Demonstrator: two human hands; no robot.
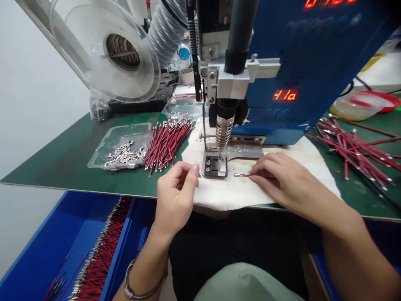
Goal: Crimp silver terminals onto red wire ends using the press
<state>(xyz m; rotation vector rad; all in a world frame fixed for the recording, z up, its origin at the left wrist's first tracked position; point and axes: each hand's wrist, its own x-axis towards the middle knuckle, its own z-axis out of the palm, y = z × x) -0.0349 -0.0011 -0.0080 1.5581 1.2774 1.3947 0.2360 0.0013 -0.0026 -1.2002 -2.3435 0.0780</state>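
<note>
Between the thumb and fingers of my right hand (275, 175) is a short red wire (246, 175). Its silver metal end points left, just right of the small black fixture (209, 166) under the soldering machine's tip. My left hand (177, 194) is closed in a pinch at the fixture's left side, apart from it; whatever its fingers hold, if anything, is hidden. Above the fixture hangs the coiled metal nozzle (224, 129). A white cloth (216, 196) lies beneath the fixture and both hands' fingertips.
Small metal terminals fill a clear tray (97, 152) at left, beside a pile of red wires (167, 144). More wires (354, 150) lie at right. The blue machine body (297, 54) stands behind. A blue bin (75, 209) holding rows of wires sits below the table's left edge.
</note>
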